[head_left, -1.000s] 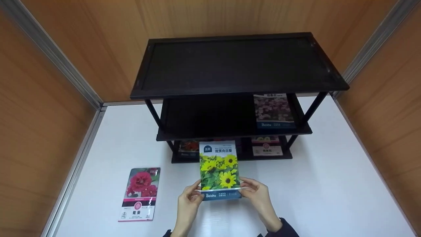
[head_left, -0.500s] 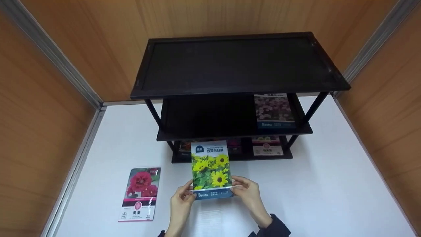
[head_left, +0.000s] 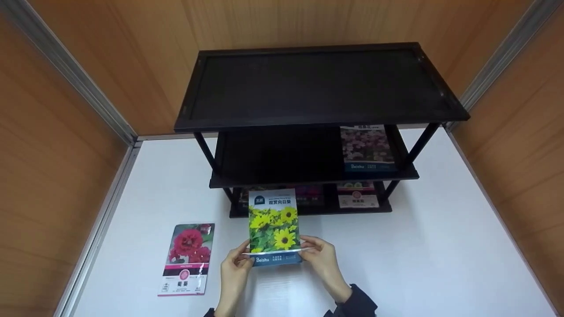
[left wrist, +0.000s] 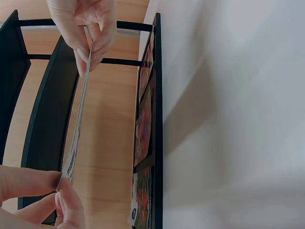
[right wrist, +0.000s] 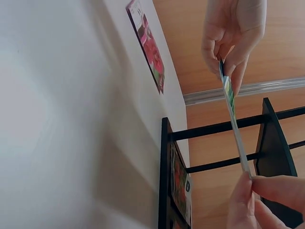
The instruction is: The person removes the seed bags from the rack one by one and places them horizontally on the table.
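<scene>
Between both hands is a seed packet (head_left: 274, 224) printed with yellow sunflowers, facing up in the head view. My left hand (head_left: 233, 268) pinches its lower left edge. At the lower right edge my right hand (head_left: 321, 262) pinches it too. Both wrist views show the packet edge-on, as a thin strip off the table and in front of the rack. In the head view it covers part of the bottom shelf's left side. A second seed packet (head_left: 187, 259), with pink-red flowers, lies on the table to the left of my left hand.
A black three-tier rack (head_left: 321, 88) stands by the wooden back wall. On its middle shelf, at right, is a packet with pale pink flowers (head_left: 368, 147). The bottom shelf holds a packet at right (head_left: 358, 196), a purple-flowered one (head_left: 310, 195) and a red-flowered one (left wrist: 143, 195).
Both hands have moved left with the sunflower packet, in front of the bottom shelf's left part. More of the purple-flowered packet now shows. The packet on the table has stayed put.
</scene>
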The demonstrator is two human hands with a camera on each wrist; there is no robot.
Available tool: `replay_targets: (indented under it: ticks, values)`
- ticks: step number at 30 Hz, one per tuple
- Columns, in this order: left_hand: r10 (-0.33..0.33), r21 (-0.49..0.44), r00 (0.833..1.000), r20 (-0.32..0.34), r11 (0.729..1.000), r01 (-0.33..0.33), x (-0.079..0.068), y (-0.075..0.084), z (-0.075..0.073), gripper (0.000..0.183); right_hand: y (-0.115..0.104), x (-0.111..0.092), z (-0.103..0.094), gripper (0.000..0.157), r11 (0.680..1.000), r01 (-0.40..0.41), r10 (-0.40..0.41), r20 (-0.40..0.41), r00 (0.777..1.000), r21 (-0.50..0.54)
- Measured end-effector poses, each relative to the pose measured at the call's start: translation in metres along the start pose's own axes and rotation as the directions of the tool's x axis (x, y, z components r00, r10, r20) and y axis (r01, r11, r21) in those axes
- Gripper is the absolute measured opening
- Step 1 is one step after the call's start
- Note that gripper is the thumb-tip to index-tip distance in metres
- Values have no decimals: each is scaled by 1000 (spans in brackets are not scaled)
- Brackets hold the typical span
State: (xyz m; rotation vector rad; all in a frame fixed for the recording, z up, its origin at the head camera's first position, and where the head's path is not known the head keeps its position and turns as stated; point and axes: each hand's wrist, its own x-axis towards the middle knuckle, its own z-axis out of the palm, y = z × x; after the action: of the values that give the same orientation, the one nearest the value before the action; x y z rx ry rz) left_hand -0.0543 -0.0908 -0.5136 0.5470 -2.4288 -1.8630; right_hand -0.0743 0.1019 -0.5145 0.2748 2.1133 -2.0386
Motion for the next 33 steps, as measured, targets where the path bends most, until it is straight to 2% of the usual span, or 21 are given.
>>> replay_targets:
  ticks: [7, 19, 28, 33]
  values:
    - [-7, 19, 1000, -17, 1000, 7, 3, -6, -4, 45, 5, 2, 9, 40, 999, 8, -8, 1, 1000, -38]
    - [-33, 72, 998, -55, 997, 37, 7, -16, -12, 45, 10, 4, 24, 41, 999, 1, -1, 11, 1000, -32]
    - [-94, 99, 994, -57, 990, 100, 11, -24, -17, 47, 16, 6, 32, 41, 1000, -14, 14, 26, 1000, -24]
    - [-86, 102, 994, -68, 990, 93, 12, -27, -21, 47, 20, 8, 38, 41, 999, -15, 16, 28, 999, -34]
